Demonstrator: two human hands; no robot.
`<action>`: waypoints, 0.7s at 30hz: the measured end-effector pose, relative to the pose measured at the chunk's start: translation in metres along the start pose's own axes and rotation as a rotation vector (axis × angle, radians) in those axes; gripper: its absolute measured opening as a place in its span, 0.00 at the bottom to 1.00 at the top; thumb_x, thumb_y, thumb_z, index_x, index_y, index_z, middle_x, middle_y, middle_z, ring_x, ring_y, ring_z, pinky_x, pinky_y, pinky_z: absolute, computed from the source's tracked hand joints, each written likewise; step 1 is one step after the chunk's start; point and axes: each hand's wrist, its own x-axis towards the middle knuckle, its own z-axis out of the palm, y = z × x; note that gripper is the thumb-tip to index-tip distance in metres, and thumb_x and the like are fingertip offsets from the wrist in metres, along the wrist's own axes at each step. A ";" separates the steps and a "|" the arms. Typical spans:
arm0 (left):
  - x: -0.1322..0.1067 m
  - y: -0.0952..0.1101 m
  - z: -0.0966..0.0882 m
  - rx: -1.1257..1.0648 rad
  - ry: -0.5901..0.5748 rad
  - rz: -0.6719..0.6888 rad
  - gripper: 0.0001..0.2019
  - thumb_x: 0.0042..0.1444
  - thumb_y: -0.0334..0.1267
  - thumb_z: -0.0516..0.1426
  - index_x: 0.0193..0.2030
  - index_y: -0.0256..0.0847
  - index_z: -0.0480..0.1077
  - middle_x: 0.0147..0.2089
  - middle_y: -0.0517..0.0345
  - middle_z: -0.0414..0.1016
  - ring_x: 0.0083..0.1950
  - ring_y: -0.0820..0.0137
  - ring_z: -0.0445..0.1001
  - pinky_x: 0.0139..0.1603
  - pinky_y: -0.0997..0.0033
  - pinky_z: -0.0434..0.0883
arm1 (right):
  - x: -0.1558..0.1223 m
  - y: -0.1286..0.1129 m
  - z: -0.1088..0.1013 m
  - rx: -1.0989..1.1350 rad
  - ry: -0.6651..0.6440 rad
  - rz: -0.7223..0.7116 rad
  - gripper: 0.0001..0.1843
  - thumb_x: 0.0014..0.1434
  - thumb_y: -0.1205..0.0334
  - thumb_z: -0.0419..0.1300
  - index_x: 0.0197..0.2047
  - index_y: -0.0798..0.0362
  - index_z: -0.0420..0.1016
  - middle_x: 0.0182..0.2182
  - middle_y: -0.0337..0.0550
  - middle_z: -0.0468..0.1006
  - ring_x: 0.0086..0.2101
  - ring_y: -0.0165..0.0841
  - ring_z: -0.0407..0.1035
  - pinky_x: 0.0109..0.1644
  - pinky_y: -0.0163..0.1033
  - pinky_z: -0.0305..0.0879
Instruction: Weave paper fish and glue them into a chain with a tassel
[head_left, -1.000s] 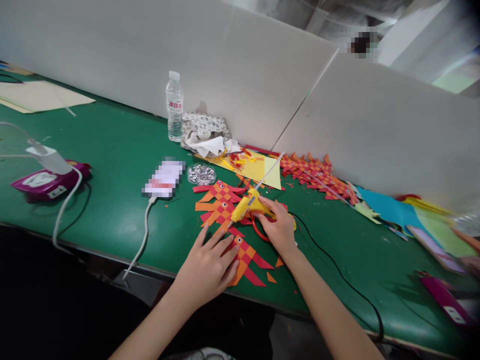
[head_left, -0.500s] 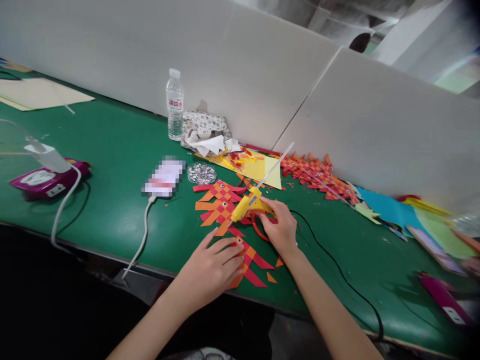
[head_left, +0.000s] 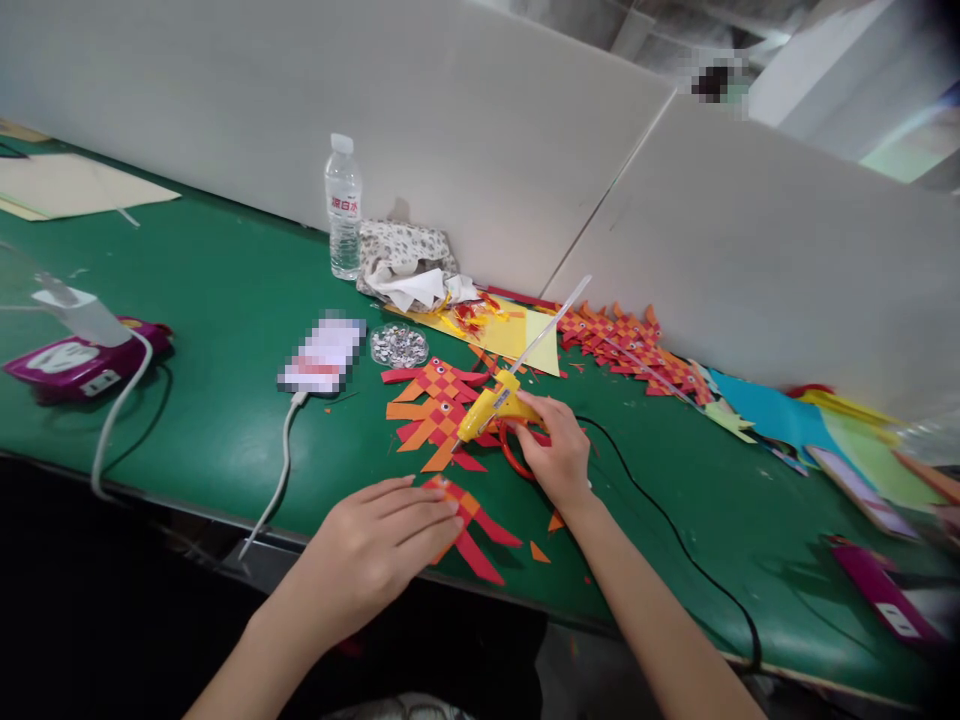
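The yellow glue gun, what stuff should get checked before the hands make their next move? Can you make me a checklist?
1. Yellow glue gun held: ok, the right hand is around its handle.
2. Glue stick loaded: ok, a clear length sticks out of the back.
3. Left hand away from the nozzle: ok, there is a gap.
4. Nozzle hot: cannot tell, heat does not show.
5. Nearest paper fish gripped firmly: cannot tell, the fingers cover part of it and the thumb is hidden.
6. Scraps tidied: not ok, an orange scrap lies left of the right forearm.
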 end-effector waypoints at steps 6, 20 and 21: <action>0.002 -0.008 0.020 0.145 0.134 0.086 0.13 0.59 0.26 0.48 0.44 0.34 0.72 0.44 0.52 0.78 0.48 0.67 0.75 0.51 0.65 0.72 | 0.000 0.000 0.001 0.006 -0.012 -0.004 0.20 0.55 0.65 0.58 0.52 0.45 0.67 0.43 0.43 0.76 0.44 0.39 0.69 0.51 0.49 0.65; 0.008 -0.005 0.038 0.186 0.108 0.007 0.14 0.59 0.25 0.48 0.45 0.34 0.71 0.44 0.50 0.77 0.47 0.66 0.75 0.45 0.67 0.75 | 0.000 0.001 0.003 0.026 -0.058 0.064 0.22 0.54 0.63 0.59 0.54 0.48 0.65 0.46 0.46 0.74 0.46 0.40 0.67 0.51 0.49 0.65; 0.007 -0.005 0.038 0.182 0.098 0.007 0.14 0.59 0.25 0.48 0.45 0.34 0.71 0.45 0.50 0.77 0.47 0.66 0.75 0.45 0.67 0.75 | 0.000 0.001 0.003 0.029 -0.060 0.069 0.22 0.54 0.62 0.59 0.54 0.48 0.64 0.46 0.46 0.74 0.46 0.40 0.67 0.51 0.49 0.64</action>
